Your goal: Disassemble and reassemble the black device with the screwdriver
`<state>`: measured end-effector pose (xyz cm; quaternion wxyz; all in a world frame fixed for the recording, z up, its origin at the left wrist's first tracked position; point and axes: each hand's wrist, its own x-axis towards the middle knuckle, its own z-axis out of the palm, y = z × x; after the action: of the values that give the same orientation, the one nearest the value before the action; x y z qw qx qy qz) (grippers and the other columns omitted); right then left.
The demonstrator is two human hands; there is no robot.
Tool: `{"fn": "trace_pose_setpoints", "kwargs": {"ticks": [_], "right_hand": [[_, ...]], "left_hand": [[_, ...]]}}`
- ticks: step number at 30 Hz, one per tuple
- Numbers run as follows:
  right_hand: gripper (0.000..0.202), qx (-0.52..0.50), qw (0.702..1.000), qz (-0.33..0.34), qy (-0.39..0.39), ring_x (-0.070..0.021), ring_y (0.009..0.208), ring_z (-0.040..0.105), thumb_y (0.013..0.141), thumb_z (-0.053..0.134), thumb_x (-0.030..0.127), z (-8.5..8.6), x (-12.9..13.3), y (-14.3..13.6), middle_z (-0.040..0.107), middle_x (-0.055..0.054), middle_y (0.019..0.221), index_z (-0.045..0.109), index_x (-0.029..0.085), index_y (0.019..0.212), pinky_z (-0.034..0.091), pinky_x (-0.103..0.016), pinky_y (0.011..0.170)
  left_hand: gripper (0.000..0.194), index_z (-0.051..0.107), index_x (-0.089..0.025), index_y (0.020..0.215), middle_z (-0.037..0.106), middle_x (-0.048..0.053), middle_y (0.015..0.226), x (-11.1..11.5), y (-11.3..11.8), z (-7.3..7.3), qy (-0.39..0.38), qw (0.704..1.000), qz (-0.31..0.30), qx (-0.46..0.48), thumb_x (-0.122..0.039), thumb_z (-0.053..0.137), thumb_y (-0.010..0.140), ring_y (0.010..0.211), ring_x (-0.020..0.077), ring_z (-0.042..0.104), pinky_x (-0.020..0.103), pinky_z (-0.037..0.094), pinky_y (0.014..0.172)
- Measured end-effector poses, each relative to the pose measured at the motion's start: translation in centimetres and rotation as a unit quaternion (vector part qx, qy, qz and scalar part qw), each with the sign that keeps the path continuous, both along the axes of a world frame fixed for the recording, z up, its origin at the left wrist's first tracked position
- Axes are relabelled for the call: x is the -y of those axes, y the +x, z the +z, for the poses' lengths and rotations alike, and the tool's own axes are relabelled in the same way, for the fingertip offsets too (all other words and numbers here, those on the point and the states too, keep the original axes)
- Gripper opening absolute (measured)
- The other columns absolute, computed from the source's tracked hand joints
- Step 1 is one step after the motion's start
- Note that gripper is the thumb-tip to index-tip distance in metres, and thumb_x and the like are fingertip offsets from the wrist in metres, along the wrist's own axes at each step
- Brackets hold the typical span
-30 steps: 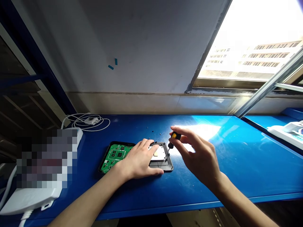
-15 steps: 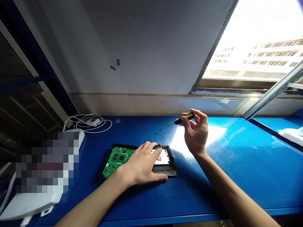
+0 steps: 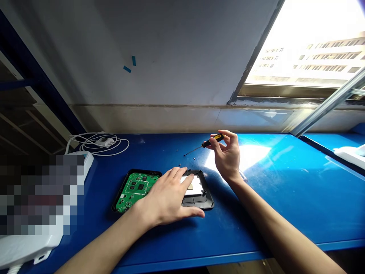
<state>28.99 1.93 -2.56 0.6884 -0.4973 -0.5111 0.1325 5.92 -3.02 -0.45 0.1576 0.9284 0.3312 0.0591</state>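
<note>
My right hand (image 3: 228, 156) is closed around the black and yellow handle of a screwdriver (image 3: 212, 140). Its thin shaft slants down to the left, and the tip meets a small dark screw on the blue table. A few more loose screws (image 3: 194, 158) lie around it. Palm down with fingers spread, my left hand (image 3: 168, 198) rests over an opened black plastic casing. One half holds a green circuit board (image 3: 140, 186); the other half (image 3: 199, 201) has a white plate (image 3: 196, 186) with a beige pad. The hand hides where the halves meet.
A white device (image 3: 65, 205), partly pixelated, stands at the left. Behind it lies a coiled white cable (image 3: 119, 152) with an adapter (image 3: 105, 142). A clear object (image 3: 243, 175) sits by my right wrist. A wall backs the table (image 3: 285, 205), and a metal bar (image 3: 327, 102) slants at the right.
The screwdriver tip has moved left and down onto one of the loose screws. My left hand stays spread over the casing. The whole view has shifted slightly.
</note>
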Motion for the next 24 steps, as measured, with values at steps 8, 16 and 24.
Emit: {"fn": "trace_pose_setpoints", "kwargs": {"ticks": [8, 16, 24], "right_hand": [[0.046, -0.025, 1.000, 0.006, 0.004, -0.0190, 0.076, 0.079, 0.086, 0.077, 0.052, 0.3, 0.3, -0.1, 0.072, -0.002, 0.103, 0.055, 0.027, 0.118, 0.070, -0.041, 0.077], [0.050, -0.082, 0.994, 0.045, -0.051, -0.0176, 0.071, 0.076, 0.085, 0.076, 0.054, 1.0, 1.1, -0.2, 0.069, 0.001, 0.092, 0.056, 0.025, 0.119, 0.069, -0.038, 0.070], [0.057, -0.103, 0.976, 0.137, -0.133, -0.0154, 0.067, 0.073, 0.079, 0.080, 0.058, 0.5, 1.8, -1.2, 0.071, 0.000, 0.089, 0.059, 0.023, 0.117, 0.066, -0.031, 0.059]], "left_hand": [[0.093, 0.049, -0.018, 0.153, 0.042, 0.019, 0.162, -0.1, -0.6, 0.4, 0.022, 1.000, -0.005, 0.006, -0.082, 0.059, 0.086, 0.148, 0.0396, 0.039, 0.055, 0.038, 0.119], [0.049, 0.067, -0.016, 0.121, 0.065, 0.012, 0.123, -1.4, -2.9, 1.0, 0.102, 0.992, 0.035, 0.066, -0.057, 0.070, 0.093, 0.109, 0.0314, 0.059, 0.047, 0.051, 0.093], [0.033, 0.078, -0.025, 0.101, 0.065, 0.006, 0.105, -1.9, -4.8, 0.0, 0.133, 0.979, 0.016, 0.152, -0.053, 0.082, 0.084, 0.094, 0.0260, 0.056, 0.041, 0.046, 0.081]]}}
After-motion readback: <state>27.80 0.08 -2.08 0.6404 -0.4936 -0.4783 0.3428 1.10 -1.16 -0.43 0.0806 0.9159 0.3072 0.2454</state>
